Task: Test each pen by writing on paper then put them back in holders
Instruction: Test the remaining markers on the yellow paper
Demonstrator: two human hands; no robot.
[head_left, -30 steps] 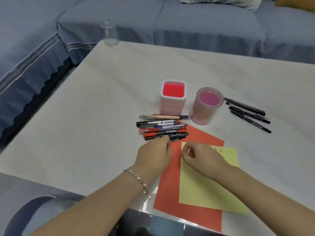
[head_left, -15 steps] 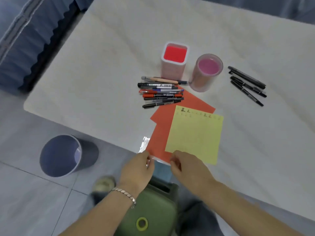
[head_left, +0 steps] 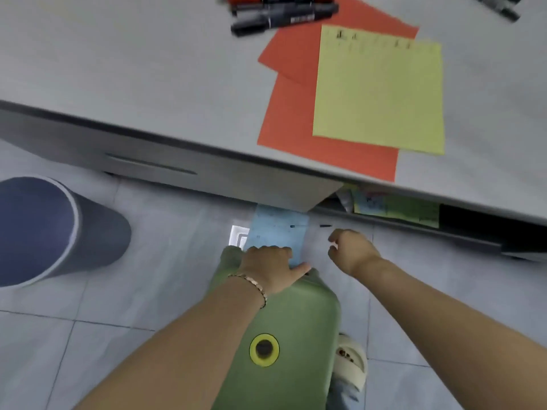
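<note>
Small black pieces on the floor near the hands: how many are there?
2. One black piece lies on the blue paper, just beyond the left hand; the other lies on the tile beside it, beyond the right hand. Others may be hidden under the table.

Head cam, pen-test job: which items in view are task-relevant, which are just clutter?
Job:
marker pens
black pens at the top right
yellow paper with marks
red paper under it

Lying about:
blue bin
green stool
slipper
notes on the under-table shelf
blue sheet by the left hand (role unclear)
</note>
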